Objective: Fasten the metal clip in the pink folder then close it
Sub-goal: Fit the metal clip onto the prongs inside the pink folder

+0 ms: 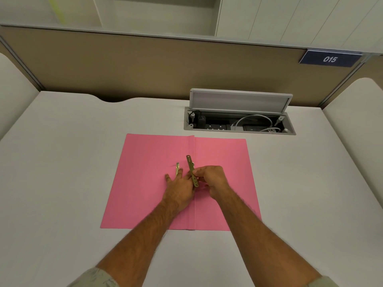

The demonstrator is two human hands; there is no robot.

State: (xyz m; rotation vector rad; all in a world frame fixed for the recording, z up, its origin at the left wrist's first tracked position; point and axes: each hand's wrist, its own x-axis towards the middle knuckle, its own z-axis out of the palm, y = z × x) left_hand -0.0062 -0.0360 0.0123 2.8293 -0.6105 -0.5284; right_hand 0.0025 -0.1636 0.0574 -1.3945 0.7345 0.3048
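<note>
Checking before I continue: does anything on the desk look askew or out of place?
Only the metal bar: it sits tilted off the pink folder spine, pinched by the right hand, not yet seated. Desk cable box lid stands open.

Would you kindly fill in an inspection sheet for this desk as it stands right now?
Surface: white desk, with the folder lying on it.
Job's things: pink folder lies open and flat; metal bar is held above the spine; a prong stands up from the left leaf.
Clutter: nothing seen.
Grippers: left hand lies flat on the folder, fingers beside the prong; right hand pinches the bar.
Cables: white cable coiled inside the open cable box, among sockets and plugs.
Surroundings: tan partition behind the desk; sign reading 015.
</note>
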